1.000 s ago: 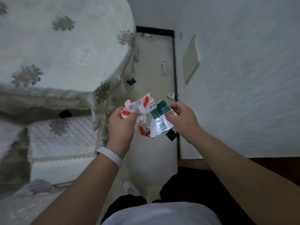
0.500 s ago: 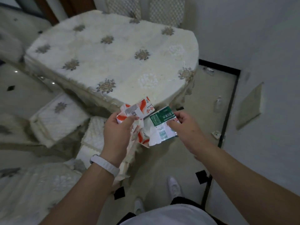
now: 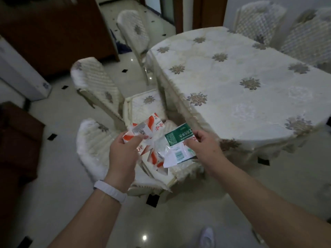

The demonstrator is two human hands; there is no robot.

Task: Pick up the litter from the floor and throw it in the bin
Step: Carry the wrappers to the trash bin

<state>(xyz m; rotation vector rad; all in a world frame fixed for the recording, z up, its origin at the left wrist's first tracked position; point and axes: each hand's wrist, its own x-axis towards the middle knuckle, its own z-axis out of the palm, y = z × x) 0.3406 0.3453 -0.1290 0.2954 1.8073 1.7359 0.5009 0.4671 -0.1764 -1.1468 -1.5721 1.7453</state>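
Two pinches beside the cloth-draped oval desk: left grip holds orange-white plastic wrapper, right grip green-white plastic wrapper, probably bunching them for binning.

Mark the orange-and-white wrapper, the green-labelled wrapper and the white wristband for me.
orange-and-white wrapper [image 3: 150, 122], head view, on its upper orange stripe.
green-labelled wrapper [image 3: 176, 136], head view, on the green printed band.
white wristband [image 3: 112, 192], head view, on the middle of the strap.
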